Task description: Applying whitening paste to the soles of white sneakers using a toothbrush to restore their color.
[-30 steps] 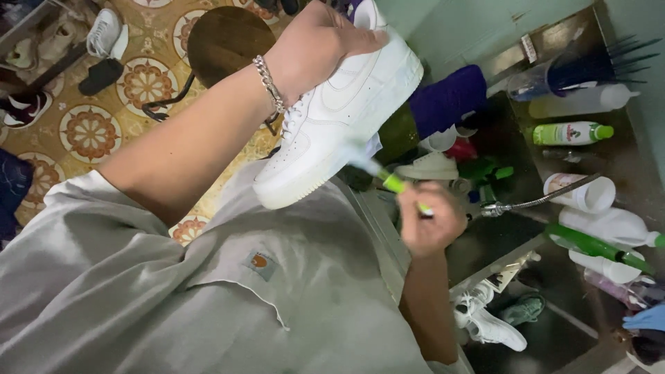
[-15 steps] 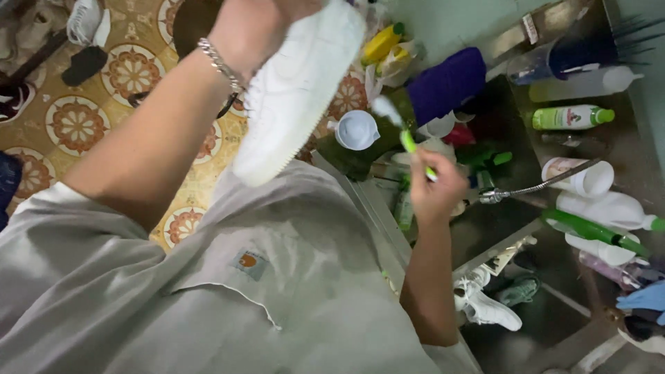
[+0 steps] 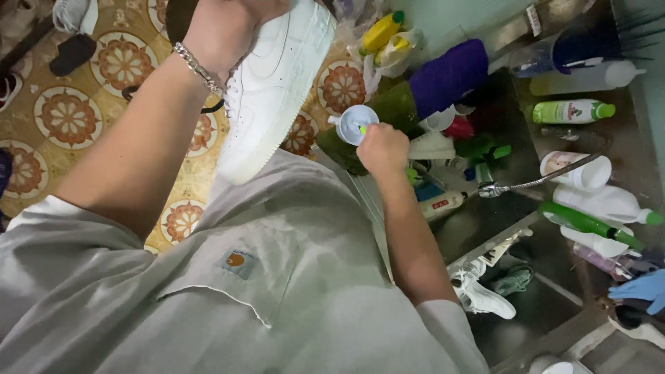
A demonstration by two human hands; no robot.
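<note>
My left hand (image 3: 228, 24), with a silver chain bracelet on the wrist, is shut on a white sneaker (image 3: 277, 76) and holds it up at the top of the view, its side turned to me. My right hand (image 3: 382, 149) grips a green toothbrush (image 3: 361, 129) whose head sits in a small white cup (image 3: 352, 123), just right of the sneaker's sole. My grey shirt fills the lower part of the view.
A metal sink area (image 3: 499, 208) holds several bottles, a purple cloth (image 3: 447, 76), a yellow bottle (image 3: 381, 31) and a spray hose (image 3: 540, 181). A pair of white sneakers (image 3: 481, 294) lies lower down. A blue-gloved hand (image 3: 641, 287) shows at the right edge. Patterned floor tiles (image 3: 69, 114) lie left.
My right hand moved up and left, bringing the toothbrush off the sneaker and into the white cup. My left hand lifted the sneaker higher and turned it.
</note>
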